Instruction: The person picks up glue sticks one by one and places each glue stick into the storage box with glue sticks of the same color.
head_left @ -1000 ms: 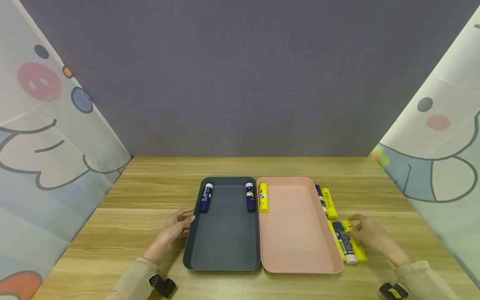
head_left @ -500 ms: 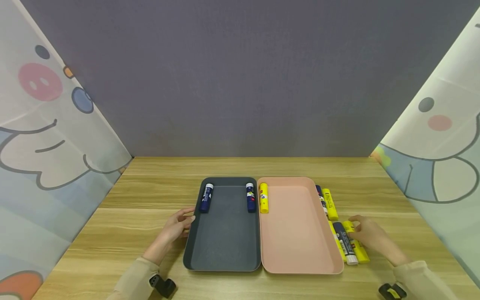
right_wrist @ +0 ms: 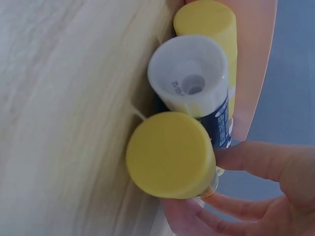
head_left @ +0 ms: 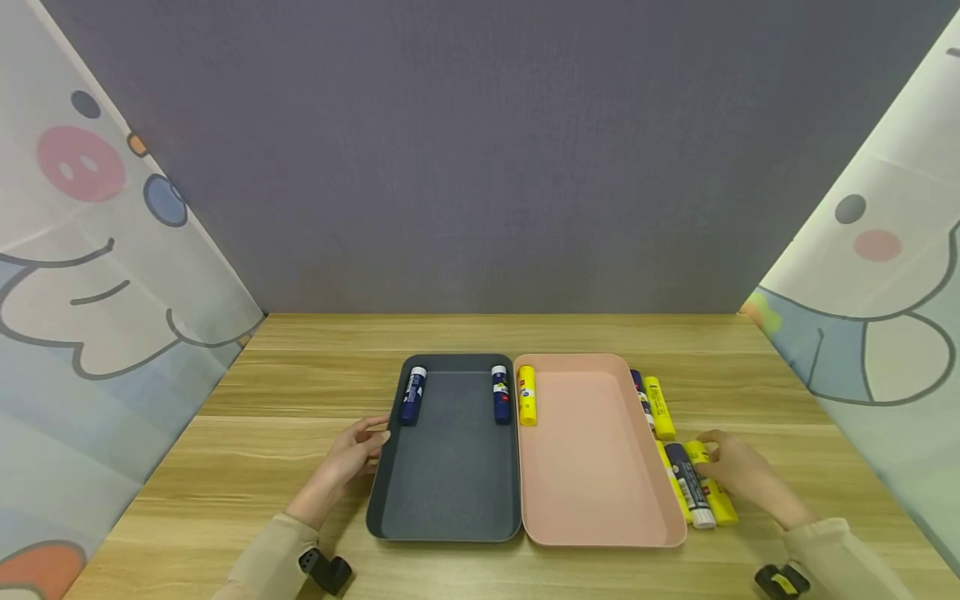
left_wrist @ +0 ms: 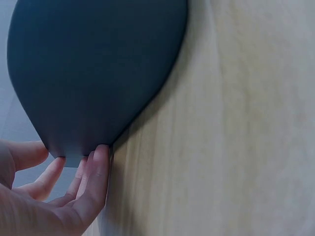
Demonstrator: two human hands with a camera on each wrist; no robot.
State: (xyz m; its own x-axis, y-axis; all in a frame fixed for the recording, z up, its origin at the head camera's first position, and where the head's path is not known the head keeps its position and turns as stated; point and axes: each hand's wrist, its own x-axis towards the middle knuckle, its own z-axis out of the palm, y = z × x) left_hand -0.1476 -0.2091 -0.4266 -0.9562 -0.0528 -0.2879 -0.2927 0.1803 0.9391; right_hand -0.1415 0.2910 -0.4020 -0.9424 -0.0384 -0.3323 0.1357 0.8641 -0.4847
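My left hand (head_left: 351,454) holds the left edge of the dark grey tray (head_left: 450,492); in the left wrist view the thumb reaches behind the rim and the fingers lie against the outer wall. Two navy glue sticks with white ends, one left (head_left: 412,398) and one right (head_left: 501,397), lie in that tray. My right hand (head_left: 738,471) pinches a yellow glue stick (right_wrist: 170,155) between thumb and fingers, beside the pink tray. Against it lies a navy glue stick (right_wrist: 189,73) with a white end, then another yellow glue stick (right_wrist: 209,22) along the pink wall.
The pink tray (head_left: 600,475) adjoins the grey one and has a yellow glue stick (head_left: 527,397) at its upper left. Farther back on its right lie a navy glue stick (head_left: 641,396) and a yellow one (head_left: 659,408). A grey panel (head_left: 495,167) rises behind the table.
The right hand and the pinched yellow glue stick have shifted very slightly to the right. The left hand and both trays stay where they were.
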